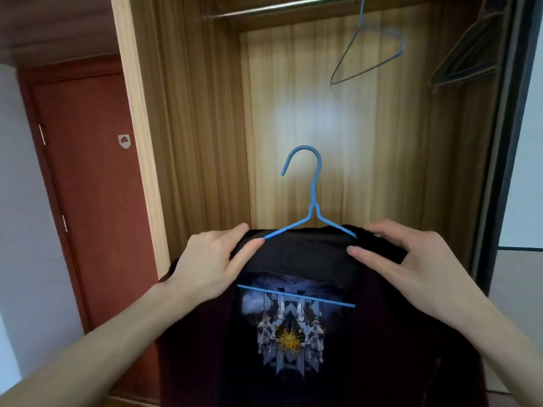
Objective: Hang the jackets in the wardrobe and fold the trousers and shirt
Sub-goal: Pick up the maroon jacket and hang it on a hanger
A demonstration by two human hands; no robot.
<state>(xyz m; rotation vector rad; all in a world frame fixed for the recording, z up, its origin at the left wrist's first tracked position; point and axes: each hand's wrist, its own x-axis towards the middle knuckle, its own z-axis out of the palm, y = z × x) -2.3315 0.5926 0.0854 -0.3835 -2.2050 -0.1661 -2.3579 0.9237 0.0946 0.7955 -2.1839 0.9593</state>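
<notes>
Right now I stand facing the open wardrobe (191,113), its rail (279,7) running across the top with an empty blue wire hanger (367,57) hooked on it and a bunch of dark hangers (467,60) further right. Below that, the dark jacket (382,333) hangs in front of me, well under the rail, with a printed sun emblem lining showing at its open front. It sits on a blue wire hanger (313,201) whose hook points up and curls left. My left hand (211,265) pinches the jacket's left shoulder, thumb on the near side, fingers curled over the top. My right hand (417,259) grips the right shoulder likewise. I judge this the hanging step, jacket seated on its hanger but not yet on the rail. Next calls for lifting the lot and catching the hook over the rail, left of the empty hanger.
</notes>
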